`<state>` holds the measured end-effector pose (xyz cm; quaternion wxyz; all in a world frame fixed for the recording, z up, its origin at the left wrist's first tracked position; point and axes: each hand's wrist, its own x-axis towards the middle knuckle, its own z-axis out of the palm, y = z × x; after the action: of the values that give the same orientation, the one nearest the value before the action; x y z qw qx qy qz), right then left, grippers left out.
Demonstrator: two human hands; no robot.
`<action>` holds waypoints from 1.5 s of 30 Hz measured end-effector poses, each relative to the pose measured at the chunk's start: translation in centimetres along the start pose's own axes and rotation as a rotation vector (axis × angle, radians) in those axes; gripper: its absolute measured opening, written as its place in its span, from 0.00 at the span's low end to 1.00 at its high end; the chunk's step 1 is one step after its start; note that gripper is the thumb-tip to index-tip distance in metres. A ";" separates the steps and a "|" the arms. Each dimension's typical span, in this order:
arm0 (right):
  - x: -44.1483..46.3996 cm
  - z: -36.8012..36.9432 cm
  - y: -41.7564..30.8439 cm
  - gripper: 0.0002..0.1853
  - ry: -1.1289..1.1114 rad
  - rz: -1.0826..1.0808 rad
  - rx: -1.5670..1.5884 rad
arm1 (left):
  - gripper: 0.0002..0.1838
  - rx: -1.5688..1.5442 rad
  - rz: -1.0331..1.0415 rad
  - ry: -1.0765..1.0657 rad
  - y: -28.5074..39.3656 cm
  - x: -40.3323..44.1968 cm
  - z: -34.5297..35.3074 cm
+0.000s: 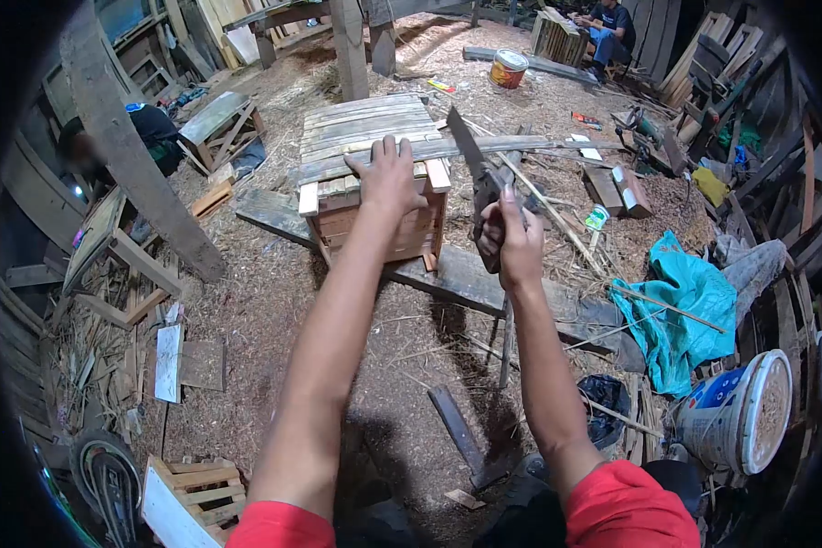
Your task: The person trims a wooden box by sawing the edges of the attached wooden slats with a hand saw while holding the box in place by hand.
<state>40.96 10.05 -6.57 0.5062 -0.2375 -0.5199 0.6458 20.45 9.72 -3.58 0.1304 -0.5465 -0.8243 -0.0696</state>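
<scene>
Handsaw (468, 146), or a blade much like one, is up in front of the person in the right hand (513, 233), whose fingers curl tightly round the dark handle with the thumb laid along it, apparently for control. It points up and away, the tip leaning left, so its long axis runs slantwise, roughly in line with the forearm; whether its edge meets anything, I cannot tell. Down by the feet, a dark bar of wood (455, 425) lies on the floor, and off to the right stands a white bucket (717, 411), with a crumpled turquoise sheet (676, 301) just beyond. Farther out, a low desk (557, 315) of weathered boards runs diagonally beneath a slatted crate (365, 119), seemingly as its support. The left hand (389, 178) is spread palm down at the crate's near top edge, over a long wooden strip (429, 148), probably to steady both. That strip lies crosswise, left to right, reaching well past the crate's right side behind the blade. Beyond, a paint tub (509, 68) sits among shavings; a person in dark clothing (151, 137) is at the left, and a seated person (612, 32) is at the far right
</scene>
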 end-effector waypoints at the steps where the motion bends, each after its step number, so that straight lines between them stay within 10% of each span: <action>1: -0.3 0.2 0.2 0.27 -0.010 -0.008 -0.016 | 0.48 -0.014 -0.043 0.106 0.2 0.2 1.0; 17: -0.6 4.2 0.7 0.25 0.188 -0.168 -0.590 | 0.53 -0.067 -0.069 0.228 -1.2 -2.7 3.5; 45: -2.2 4.1 -0.2 0.25 0.137 -0.159 -0.550 | 0.49 -0.097 -0.081 0.289 -1.7 -3.5 4.0</action>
<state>38.47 6.30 -5.48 0.5056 -0.3673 -0.6571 0.4215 19.62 6.94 -8.38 0.2182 -0.5029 -0.8139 -0.1923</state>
